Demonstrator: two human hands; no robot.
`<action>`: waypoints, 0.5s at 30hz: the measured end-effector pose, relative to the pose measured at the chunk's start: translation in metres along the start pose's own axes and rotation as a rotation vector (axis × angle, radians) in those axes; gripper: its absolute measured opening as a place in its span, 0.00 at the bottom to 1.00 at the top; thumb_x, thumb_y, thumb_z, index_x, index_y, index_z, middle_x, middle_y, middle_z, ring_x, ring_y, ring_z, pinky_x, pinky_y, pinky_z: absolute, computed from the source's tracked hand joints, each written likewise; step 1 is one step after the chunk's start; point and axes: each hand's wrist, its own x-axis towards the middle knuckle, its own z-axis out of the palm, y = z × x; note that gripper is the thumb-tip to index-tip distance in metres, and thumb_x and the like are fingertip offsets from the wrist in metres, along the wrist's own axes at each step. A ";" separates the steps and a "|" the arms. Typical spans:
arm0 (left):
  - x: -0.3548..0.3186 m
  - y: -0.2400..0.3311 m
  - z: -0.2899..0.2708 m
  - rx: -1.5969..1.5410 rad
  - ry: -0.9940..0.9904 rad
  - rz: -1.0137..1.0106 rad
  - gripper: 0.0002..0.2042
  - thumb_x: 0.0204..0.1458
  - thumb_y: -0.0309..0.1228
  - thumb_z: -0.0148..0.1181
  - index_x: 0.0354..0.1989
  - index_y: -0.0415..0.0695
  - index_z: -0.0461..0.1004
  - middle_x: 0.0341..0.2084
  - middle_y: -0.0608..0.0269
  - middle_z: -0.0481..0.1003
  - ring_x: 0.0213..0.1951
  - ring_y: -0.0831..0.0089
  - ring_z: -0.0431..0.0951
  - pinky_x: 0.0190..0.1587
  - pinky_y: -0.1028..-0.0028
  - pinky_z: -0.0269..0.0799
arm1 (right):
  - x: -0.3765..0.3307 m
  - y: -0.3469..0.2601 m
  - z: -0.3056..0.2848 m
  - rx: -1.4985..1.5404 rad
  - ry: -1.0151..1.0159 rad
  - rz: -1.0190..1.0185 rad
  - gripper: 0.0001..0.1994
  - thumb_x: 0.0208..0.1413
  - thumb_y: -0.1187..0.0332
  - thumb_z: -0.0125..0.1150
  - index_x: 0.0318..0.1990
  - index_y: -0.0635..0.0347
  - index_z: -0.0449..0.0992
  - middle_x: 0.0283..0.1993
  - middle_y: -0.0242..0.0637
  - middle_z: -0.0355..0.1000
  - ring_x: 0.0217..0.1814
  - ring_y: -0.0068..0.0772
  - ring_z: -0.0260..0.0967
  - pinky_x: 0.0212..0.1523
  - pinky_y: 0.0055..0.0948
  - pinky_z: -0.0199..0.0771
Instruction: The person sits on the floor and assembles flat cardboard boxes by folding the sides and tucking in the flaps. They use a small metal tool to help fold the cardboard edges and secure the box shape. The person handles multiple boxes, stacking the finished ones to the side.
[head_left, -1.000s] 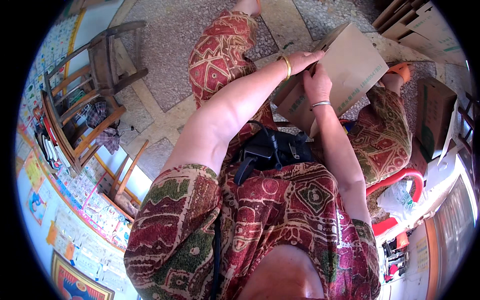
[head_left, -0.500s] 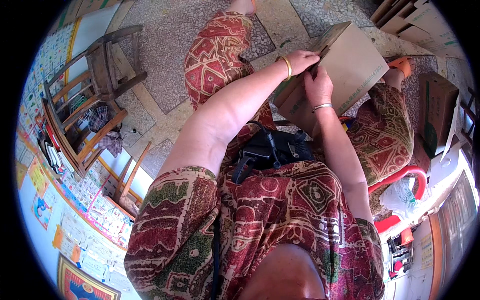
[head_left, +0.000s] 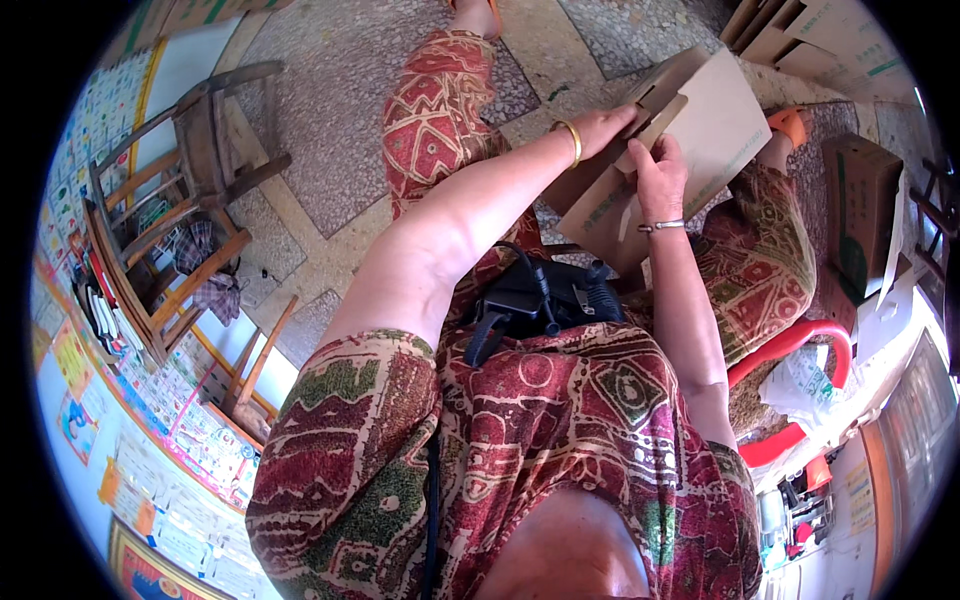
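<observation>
One flat cardboard box (head_left: 690, 140) is pinched by both hands: left hand (head_left: 600, 125) at its 9 o'clock edge, right hand (head_left: 658, 175) at centre. Two wooden chairs (head_left: 180, 200) stand at 9 o'clock on the floor (head_left: 330, 100).

the floor is speckled grey terrazzo stone (head_left: 330, 90) divided by pale tan bands into large squares. at the left stands a worn brown wooden chair with slatted sides (head_left: 175, 215), with a checked dark cloth (head_left: 205, 275) draped over its lower rail. the wall along the left edge is covered with colourful printed paper posters (head_left: 150, 420). at the right lies a red curved plastic chair frame (head_left: 790, 350), and beyond it a brown closed cardboard carton (head_left: 860, 210) sits on the floor. flattened tan cardboard sheets (head_left: 800, 40) are stacked at the upper right. bright daylight falls evenly over the floor.
</observation>
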 end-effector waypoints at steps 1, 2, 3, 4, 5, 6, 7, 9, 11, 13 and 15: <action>-0.001 0.004 -0.003 -0.096 -0.048 -0.074 0.28 0.59 0.56 0.40 0.57 0.48 0.69 0.51 0.54 0.73 0.49 0.68 0.74 0.53 0.71 0.66 | 0.002 0.000 0.000 -0.009 -0.012 0.005 0.11 0.50 0.67 0.63 0.33 0.64 0.71 0.26 0.29 0.70 0.24 0.17 0.64 0.24 0.22 0.67; -0.006 0.007 -0.002 -0.156 -0.057 0.017 0.30 0.59 0.57 0.37 0.57 0.47 0.69 0.51 0.53 0.73 0.50 0.68 0.73 0.53 0.70 0.65 | 0.005 0.009 -0.001 -0.104 0.002 0.016 0.14 0.47 0.60 0.62 0.32 0.63 0.72 0.26 0.42 0.71 0.29 0.38 0.70 0.35 0.36 0.70; -0.001 0.002 0.001 -0.120 -0.058 0.028 0.30 0.59 0.57 0.37 0.57 0.47 0.69 0.51 0.53 0.72 0.51 0.67 0.72 0.54 0.70 0.65 | 0.005 0.012 0.000 -0.177 0.016 -0.015 0.14 0.47 0.59 0.62 0.32 0.63 0.71 0.27 0.43 0.72 0.30 0.41 0.70 0.36 0.37 0.70; 0.004 -0.007 0.005 -0.083 -0.060 0.036 0.31 0.59 0.58 0.37 0.57 0.46 0.69 0.52 0.53 0.72 0.52 0.67 0.72 0.54 0.70 0.65 | 0.003 0.013 0.003 -0.250 0.029 -0.042 0.15 0.48 0.59 0.61 0.33 0.62 0.71 0.27 0.44 0.72 0.31 0.44 0.71 0.37 0.39 0.70; 0.008 -0.016 0.008 -0.047 -0.061 0.044 0.31 0.59 0.58 0.37 0.57 0.46 0.68 0.53 0.53 0.71 0.52 0.67 0.71 0.54 0.70 0.64 | 0.001 0.014 0.007 -0.323 0.042 -0.069 0.15 0.48 0.59 0.61 0.33 0.62 0.71 0.28 0.46 0.72 0.32 0.47 0.71 0.37 0.41 0.70; -0.002 0.001 0.005 0.091 -0.050 0.043 0.32 0.58 0.58 0.40 0.57 0.43 0.68 0.54 0.52 0.69 0.55 0.65 0.69 0.58 0.71 0.61 | -0.001 0.014 0.015 -0.353 0.031 -0.047 0.15 0.50 0.58 0.59 0.36 0.61 0.71 0.31 0.49 0.73 0.35 0.54 0.71 0.39 0.44 0.70; 0.002 -0.003 0.008 0.144 -0.029 0.110 0.32 0.57 0.58 0.41 0.58 0.42 0.67 0.55 0.51 0.69 0.55 0.64 0.70 0.58 0.71 0.60 | -0.002 0.013 0.019 -0.483 0.049 -0.003 0.14 0.51 0.59 0.59 0.36 0.61 0.69 0.32 0.48 0.73 0.37 0.53 0.71 0.40 0.43 0.70; 0.007 -0.009 0.014 0.249 0.013 0.243 0.32 0.56 0.57 0.44 0.58 0.40 0.67 0.55 0.50 0.69 0.55 0.62 0.70 0.60 0.71 0.59 | -0.005 0.010 0.028 -0.406 0.154 -0.027 0.13 0.52 0.60 0.59 0.38 0.60 0.69 0.33 0.49 0.73 0.38 0.53 0.72 0.41 0.43 0.71; 0.006 -0.010 0.015 0.150 0.004 0.148 0.32 0.53 0.54 0.52 0.58 0.39 0.66 0.53 0.51 0.70 0.54 0.63 0.71 0.59 0.71 0.62 | -0.010 0.006 0.030 -0.393 0.176 -0.086 0.12 0.52 0.62 0.59 0.38 0.60 0.70 0.33 0.48 0.74 0.38 0.53 0.72 0.41 0.43 0.71; 0.008 -0.009 0.015 0.100 -0.019 0.115 0.32 0.51 0.52 0.56 0.57 0.38 0.66 0.52 0.51 0.71 0.53 0.63 0.72 0.57 0.72 0.64 | -0.013 -0.002 0.028 -0.402 0.165 -0.068 0.12 0.51 0.63 0.60 0.38 0.61 0.71 0.33 0.47 0.74 0.37 0.50 0.73 0.41 0.41 0.72; 0.011 -0.010 0.014 0.177 0.043 0.094 0.28 0.50 0.49 0.58 0.52 0.39 0.69 0.47 0.52 0.74 0.49 0.64 0.74 0.52 0.71 0.68 | -0.017 -0.009 0.027 -0.431 0.108 0.031 0.12 0.50 0.65 0.61 0.39 0.61 0.71 0.34 0.45 0.75 0.37 0.45 0.74 0.41 0.38 0.72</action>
